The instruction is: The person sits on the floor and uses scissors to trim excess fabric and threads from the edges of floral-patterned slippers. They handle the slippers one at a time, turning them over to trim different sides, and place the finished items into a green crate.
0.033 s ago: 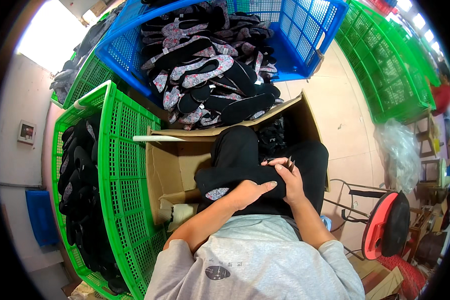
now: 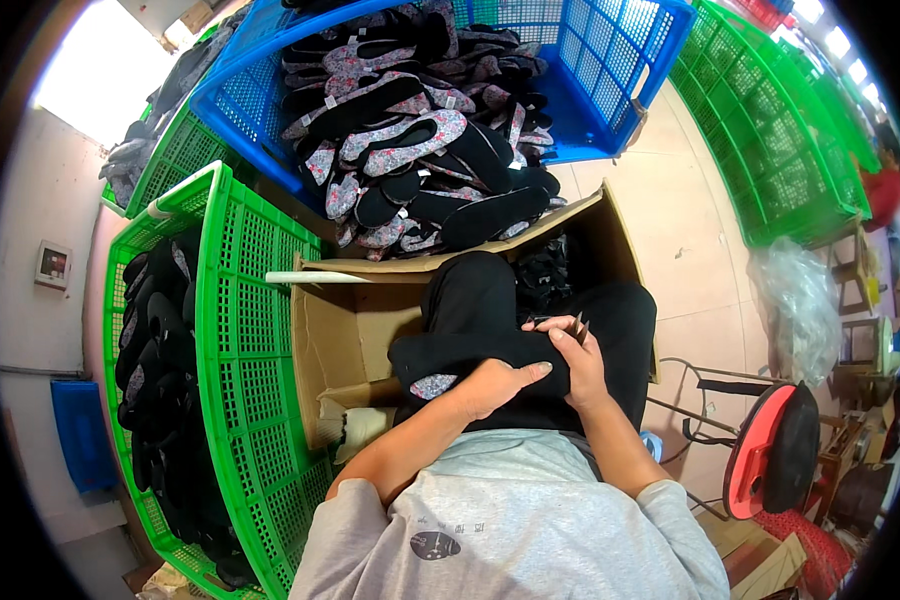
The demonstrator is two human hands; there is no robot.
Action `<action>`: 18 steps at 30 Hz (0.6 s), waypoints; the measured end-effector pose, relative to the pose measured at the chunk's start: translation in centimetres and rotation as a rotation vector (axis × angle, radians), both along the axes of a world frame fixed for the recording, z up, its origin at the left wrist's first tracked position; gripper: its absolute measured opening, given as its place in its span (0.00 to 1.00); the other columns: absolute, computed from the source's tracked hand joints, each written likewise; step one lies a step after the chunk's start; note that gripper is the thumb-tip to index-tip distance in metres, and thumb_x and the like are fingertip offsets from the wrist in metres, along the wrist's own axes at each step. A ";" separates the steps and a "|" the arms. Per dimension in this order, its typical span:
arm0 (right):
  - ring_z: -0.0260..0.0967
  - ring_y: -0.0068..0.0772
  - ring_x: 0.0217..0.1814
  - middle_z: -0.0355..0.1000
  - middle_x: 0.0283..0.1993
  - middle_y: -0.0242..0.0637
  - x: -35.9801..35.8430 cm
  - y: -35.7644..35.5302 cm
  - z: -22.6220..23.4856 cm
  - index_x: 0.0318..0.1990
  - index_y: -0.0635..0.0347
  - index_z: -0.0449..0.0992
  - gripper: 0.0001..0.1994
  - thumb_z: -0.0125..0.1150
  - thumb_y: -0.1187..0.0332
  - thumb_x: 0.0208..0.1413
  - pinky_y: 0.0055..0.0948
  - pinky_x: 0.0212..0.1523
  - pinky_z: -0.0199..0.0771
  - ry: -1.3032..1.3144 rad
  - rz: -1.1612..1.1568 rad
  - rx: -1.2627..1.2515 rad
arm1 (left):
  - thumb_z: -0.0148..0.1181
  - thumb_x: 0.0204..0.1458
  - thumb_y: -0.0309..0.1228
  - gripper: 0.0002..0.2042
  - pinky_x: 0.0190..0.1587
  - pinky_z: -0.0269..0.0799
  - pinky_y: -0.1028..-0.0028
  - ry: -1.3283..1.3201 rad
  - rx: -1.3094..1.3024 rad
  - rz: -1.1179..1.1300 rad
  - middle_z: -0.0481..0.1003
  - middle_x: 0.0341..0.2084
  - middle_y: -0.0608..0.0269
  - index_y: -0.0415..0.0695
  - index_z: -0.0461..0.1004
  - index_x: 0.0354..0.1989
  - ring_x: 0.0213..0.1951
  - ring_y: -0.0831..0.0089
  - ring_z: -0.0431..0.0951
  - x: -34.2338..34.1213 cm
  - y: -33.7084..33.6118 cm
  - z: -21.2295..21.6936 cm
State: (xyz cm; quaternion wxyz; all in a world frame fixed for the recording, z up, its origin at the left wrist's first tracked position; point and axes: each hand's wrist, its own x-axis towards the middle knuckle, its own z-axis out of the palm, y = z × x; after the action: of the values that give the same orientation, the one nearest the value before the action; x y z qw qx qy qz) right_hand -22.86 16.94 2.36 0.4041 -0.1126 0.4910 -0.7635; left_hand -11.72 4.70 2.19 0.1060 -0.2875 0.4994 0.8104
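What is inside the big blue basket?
The blue basket holds a heap of flat shoe pieces, some black, some flowered. Whatever lies beneath the top layer is covered.

Both hands on a black shoe sole [image 2: 460, 352] over the lap: left hand [image 2: 495, 385] pressing it, right hand [image 2: 578, 358] gripping its end, cardboard box [image 2: 345, 335] just beside.

Carton [image 2: 342, 340] between crate [image 2: 232, 330] and lap
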 end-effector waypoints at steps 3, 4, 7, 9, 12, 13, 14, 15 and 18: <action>0.73 0.30 0.49 0.77 0.45 0.44 0.1 -0.1 -0.1 0.41 0.67 0.75 0.09 0.52 0.70 0.64 0.30 0.56 0.70 0.043 -0.028 0.018 | 0.65 0.57 0.28 0.17 0.50 0.71 0.77 0.133 0.031 0.067 0.75 0.45 0.67 0.38 0.73 0.54 0.45 0.79 0.73 0.0 0.1 -0.5; 0.73 0.29 0.49 0.77 0.45 0.44 0.2 -0.1 -0.2 0.41 0.67 0.75 0.09 0.52 0.70 0.65 0.30 0.55 0.71 0.057 -0.037 0.024 | 0.65 0.57 0.27 0.17 0.50 0.71 0.77 0.192 0.030 0.088 0.75 0.45 0.67 0.38 0.74 0.53 0.45 0.79 0.73 0.0 0.1 -0.2; 0.73 0.26 0.47 0.77 0.43 0.40 -0.6 0.3 -1.6 0.41 0.67 0.75 0.10 0.54 0.67 0.65 0.27 0.52 0.71 0.079 -0.100 0.128 | 0.66 0.56 0.29 0.17 0.48 0.72 0.77 0.048 -0.006 0.028 0.76 0.44 0.66 0.38 0.74 0.53 0.43 0.78 0.74 -0.4 -0.1 0.3; 0.72 0.24 0.45 0.77 0.42 0.38 -0.8 1.0 -1.5 0.41 0.67 0.76 0.11 0.56 0.65 0.65 0.25 0.51 0.71 0.149 -0.085 0.260 | 0.67 0.55 0.31 0.17 0.47 0.72 0.77 0.001 -0.045 -0.016 0.76 0.43 0.66 0.37 0.75 0.51 0.42 0.78 0.74 -0.5 -0.2 1.1; 0.69 0.19 0.39 0.75 0.37 0.30 -0.4 1.8 -1.7 0.41 0.64 0.77 0.13 0.59 0.61 0.64 0.22 0.46 0.69 0.183 -0.062 0.328 | 0.68 0.54 0.34 0.19 0.44 0.72 0.77 -0.110 -0.121 -0.076 0.77 0.41 0.64 0.36 0.76 0.50 0.41 0.78 0.75 -0.7 -0.3 0.2; 0.68 0.18 0.38 0.75 0.36 0.29 0.0 2.0 -2.3 0.41 0.63 0.77 0.13 0.60 0.60 0.63 0.21 0.44 0.69 0.182 -0.072 0.346 | 0.68 0.54 0.35 0.19 0.43 0.72 0.77 -0.157 -0.149 -0.096 0.77 0.41 0.64 0.35 0.76 0.49 0.41 0.78 0.75 -0.7 -0.3 -0.2; 0.68 0.17 0.37 0.74 0.35 0.28 0.1 2.2 -2.7 0.41 0.62 0.77 0.13 0.61 0.60 0.63 0.20 0.43 0.69 0.181 -0.080 0.363 | 0.68 0.55 0.36 0.19 0.42 0.72 0.77 -0.113 -0.120 -0.088 0.77 0.41 0.64 0.35 0.76 0.49 0.40 0.78 0.74 -0.7 -0.1 -0.4; 0.67 0.17 0.37 0.74 0.35 0.27 0.1 2.6 -2.9 0.40 0.61 0.77 0.13 0.62 0.59 0.63 0.20 0.41 0.69 0.137 -0.074 0.374 | 0.67 0.55 0.37 0.19 0.42 0.72 0.77 -0.070 -0.093 -0.080 0.77 0.40 0.65 0.35 0.76 0.49 0.40 0.79 0.74 -0.7 0.0 -0.5; 0.66 0.15 0.34 0.72 0.33 0.24 0.1 2.6 -2.7 0.38 0.58 0.77 0.12 0.63 0.58 0.62 0.19 0.37 0.68 0.009 -0.081 0.385 | 0.66 0.55 0.36 0.18 0.41 0.73 0.75 -0.146 -0.283 -0.279 0.79 0.38 0.64 0.35 0.76 0.48 0.38 0.75 0.77 -1.1 -0.8 0.1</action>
State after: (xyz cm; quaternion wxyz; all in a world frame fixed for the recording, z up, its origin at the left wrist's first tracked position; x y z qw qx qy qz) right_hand -22.79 19.54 -0.34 0.3851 -0.0168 0.6337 -0.6707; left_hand -12.79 3.91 2.30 0.2118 -0.2853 0.6341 0.6868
